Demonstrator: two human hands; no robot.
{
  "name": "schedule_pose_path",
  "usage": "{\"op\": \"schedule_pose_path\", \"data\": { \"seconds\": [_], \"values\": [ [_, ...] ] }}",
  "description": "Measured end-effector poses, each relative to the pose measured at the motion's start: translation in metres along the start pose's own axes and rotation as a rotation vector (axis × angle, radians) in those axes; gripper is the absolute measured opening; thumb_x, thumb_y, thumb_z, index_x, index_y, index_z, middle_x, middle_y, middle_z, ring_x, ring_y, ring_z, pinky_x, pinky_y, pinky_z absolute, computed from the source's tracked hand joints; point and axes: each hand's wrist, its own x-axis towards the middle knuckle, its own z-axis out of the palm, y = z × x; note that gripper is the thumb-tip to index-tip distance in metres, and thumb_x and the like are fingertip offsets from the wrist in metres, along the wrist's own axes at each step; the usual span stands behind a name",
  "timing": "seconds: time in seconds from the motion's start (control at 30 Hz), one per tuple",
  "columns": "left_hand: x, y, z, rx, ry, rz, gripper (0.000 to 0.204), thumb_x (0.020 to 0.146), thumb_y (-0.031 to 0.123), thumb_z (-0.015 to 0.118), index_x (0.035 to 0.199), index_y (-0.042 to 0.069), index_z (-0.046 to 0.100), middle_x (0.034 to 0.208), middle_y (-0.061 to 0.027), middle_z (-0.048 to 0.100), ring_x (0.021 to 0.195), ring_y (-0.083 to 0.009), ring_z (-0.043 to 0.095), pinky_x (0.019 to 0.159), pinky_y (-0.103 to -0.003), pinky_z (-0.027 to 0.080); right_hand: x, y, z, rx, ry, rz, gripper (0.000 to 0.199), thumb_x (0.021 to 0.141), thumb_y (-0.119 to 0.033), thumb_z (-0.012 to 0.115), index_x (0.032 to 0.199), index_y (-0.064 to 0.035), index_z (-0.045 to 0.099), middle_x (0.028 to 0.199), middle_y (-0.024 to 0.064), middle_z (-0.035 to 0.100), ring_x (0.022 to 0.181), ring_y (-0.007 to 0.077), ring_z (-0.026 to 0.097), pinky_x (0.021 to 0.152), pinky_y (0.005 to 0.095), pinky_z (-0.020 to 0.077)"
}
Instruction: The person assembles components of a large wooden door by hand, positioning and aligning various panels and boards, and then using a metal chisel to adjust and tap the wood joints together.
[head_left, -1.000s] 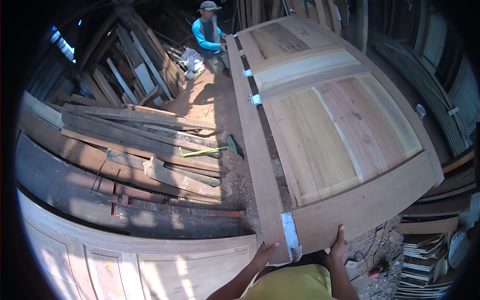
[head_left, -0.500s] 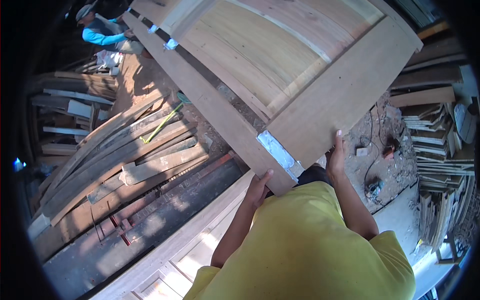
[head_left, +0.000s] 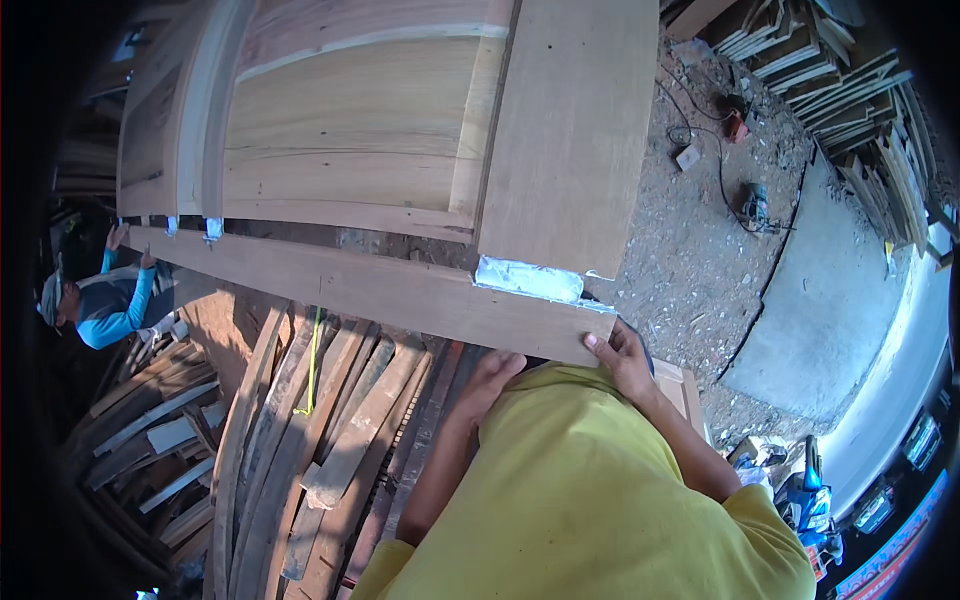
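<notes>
A wooden panel door (head_left: pixel 350 120) extends away from me, with a wide rail (head_left: pixel 565 130) across its near end. Along its near side runs a long door stile (head_left: pixel 390 285), partly separated from the panels by a narrow gap. White glue-like paste (head_left: pixel 530 279) coats the joint between rail and stile, and smaller white patches mark joints farther off. My right hand (head_left: pixel 630 368) grips the stile's end, thumb on top and fingers mostly underneath. At the stile's lower edge, my left hand (head_left: pixel 487 385) is closed against the wood, its fingertips hidden.
A co-worker (head_left: pixel 100 300) in blue sleeves has raised hands at the stile's far end. Long timbers (head_left: pixel 300 430) lie below left. Corded power tools (head_left: pixel 755 205) rest on the littered ground at right, near stacked boards (head_left: pixel 830 90). A blue motorbike (head_left: pixel 805 500) stands lower right.
The view and door have turned, so the stile now lies nearly crosswise. My right hand has shifted from the wide rail to the stile's end; my left hand has moved to its lower edge.
</notes>
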Motion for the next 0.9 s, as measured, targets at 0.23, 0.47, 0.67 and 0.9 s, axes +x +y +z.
{"op": "schedule_pose_path", "data": {
  "seconds": [0.23,0.47,0.67,0.9],
  "values": [
    [-0.057,0.061,-0.193,-0.259,0.903,0.361,0.066,0.1,0.069,0.051,0.119,0.006,0.052,0.116,-0.0102,0.055,0.116,-0.0231,0.053,0.109,-0.044,0.04,-0.004,0.019,0.026,0.045,0.217,-0.083,0.034,0.103,-0.028,0.066,0.124,-0.0003,0.061,0.114,0.006,0.07,0.106,0.0126,0.06,0.095,0.0301,0.0456],
    [-0.02,0.197,-0.245,0.871,1.27,0.909,0.034,0.107,0.039,0.059,0.099,0.006,0.056,0.088,-0.003,0.053,0.078,-0.0106,0.046,0.07,-0.03,0.043,-0.001,0.035,0.067,0.299,0.581,-0.136,0.029,0.098,-0.029,0.071,0.11,-0.0026,0.067,0.103,0.0049,0.07,0.098,0.0105,0.06,0.09,0.0282,0.0449],
    [0.002,0.246,-0.077,-0.395,-0.053,-0.012,0.065,0.107,0.037,0.053,0.151,-0.008,0.033,0.146,-0.0276,0.046,0.136,-0.0313,0.051,0.114,-0.041,0.044,0.017,0.038,0.101,0.693,0.807,-0.211,0.041,0.096,-0.031,0.073,0.123,-0.0007,0.065,0.116,0.0076,0.07,0.109,0.0176,0.064,0.105,0.0355,0.0449],
    [0.082,0.229,-0.076,-0.641,0.037,-0.05,0.069,0.103,0.033,0.057,0.154,-0.004,0.03,0.162,-0.0212,0.031,0.151,-0.0334,0.033,0.129,-0.048,0.021,0.04,0.035,0.131,0.874,0.991,-0.334,0.063,0.095,-0.044,0.072,0.138,0.0004,0.057,0.131,0.0118,0.061,0.124,0.0234,0.057,0.11,0.0412,0.0432]
  ]
}}
